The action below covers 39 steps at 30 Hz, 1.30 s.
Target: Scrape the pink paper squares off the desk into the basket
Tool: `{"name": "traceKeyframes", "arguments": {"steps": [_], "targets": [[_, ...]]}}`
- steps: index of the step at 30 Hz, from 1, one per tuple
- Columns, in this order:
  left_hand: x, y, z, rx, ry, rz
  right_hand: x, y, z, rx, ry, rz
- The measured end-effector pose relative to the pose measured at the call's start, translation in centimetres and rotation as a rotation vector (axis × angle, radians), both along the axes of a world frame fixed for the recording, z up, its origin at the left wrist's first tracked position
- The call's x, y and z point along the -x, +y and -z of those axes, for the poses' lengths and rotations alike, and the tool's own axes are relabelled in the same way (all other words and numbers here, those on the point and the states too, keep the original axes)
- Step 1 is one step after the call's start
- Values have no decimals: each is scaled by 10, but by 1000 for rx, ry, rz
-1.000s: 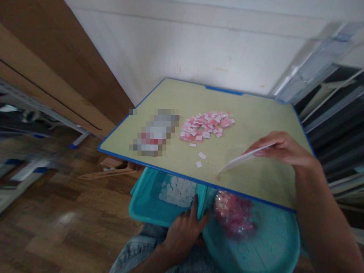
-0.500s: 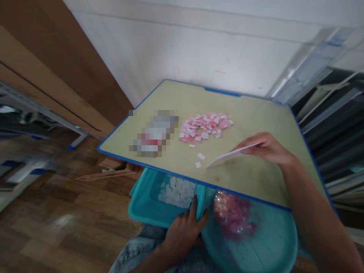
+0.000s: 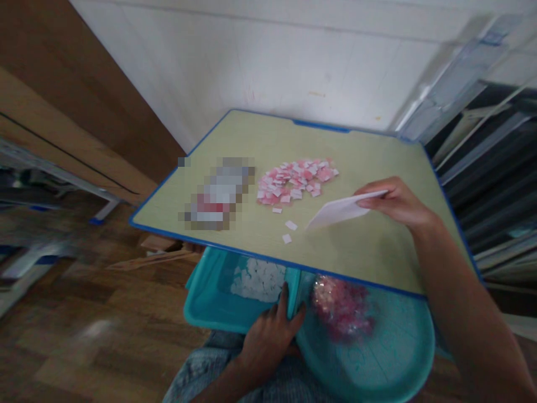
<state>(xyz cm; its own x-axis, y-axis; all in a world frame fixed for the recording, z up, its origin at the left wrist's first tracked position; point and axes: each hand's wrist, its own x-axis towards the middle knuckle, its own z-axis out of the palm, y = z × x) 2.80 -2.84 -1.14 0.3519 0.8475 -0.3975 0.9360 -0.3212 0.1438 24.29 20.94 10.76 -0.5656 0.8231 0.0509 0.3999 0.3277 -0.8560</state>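
Observation:
My right hand [image 3: 390,200], closed, pinches a white sheet of paper or thin card [image 3: 340,210] by its right end. The sheet tilts above the table [image 3: 361,257], its lower left edge close to the top. Left of that edge lie a few small white paper pieces [image 3: 291,225]. Farther back is a loose pile of small pink and white pieces [image 3: 296,179]. Below the table edge, my left hand [image 3: 271,333] is closed over the adjoining rims of a rectangular teal basin [image 3: 210,319] and a rounded teal basin [image 3: 428,347]. Forefinger and thumb sit on opposite sides of the rims.
A pixelated object [image 3: 220,193] lies on the table's left part. White pieces [image 3: 258,280] fill part of the left basin; shiny pink and red plastic-looking material [image 3: 342,308] lies in the right one. Behind is a white wall [image 3: 251,56], with cardboard [image 3: 84,95] at left.
The white sheet has tilted so that more of its face shows. My right hand has risen slightly in the view. My left hand stays on the basin rims as the whole view shifts slightly.

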Motion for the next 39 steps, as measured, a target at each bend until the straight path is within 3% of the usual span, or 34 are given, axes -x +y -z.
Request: {"name": "traceKeyframes", "arguments": {"steps": [14, 22, 31, 34, 39], "targets": [[1, 0, 2, -16, -25, 13, -2, -6, -8, 236, -69, -215], [1, 1, -1, -23, -17, 9, -11, -3, -10, 274, -91, -259], [1, 1, 4, -34, -20, 15, -16, 0, -11, 309, -265, -517], [1, 1, 3, -40, -24, 14, -23, -1, -13, 236, -183, -441], [1, 1, 1, -42, -23, 13, -26, 4, -8, 254, -36, -56]]}}
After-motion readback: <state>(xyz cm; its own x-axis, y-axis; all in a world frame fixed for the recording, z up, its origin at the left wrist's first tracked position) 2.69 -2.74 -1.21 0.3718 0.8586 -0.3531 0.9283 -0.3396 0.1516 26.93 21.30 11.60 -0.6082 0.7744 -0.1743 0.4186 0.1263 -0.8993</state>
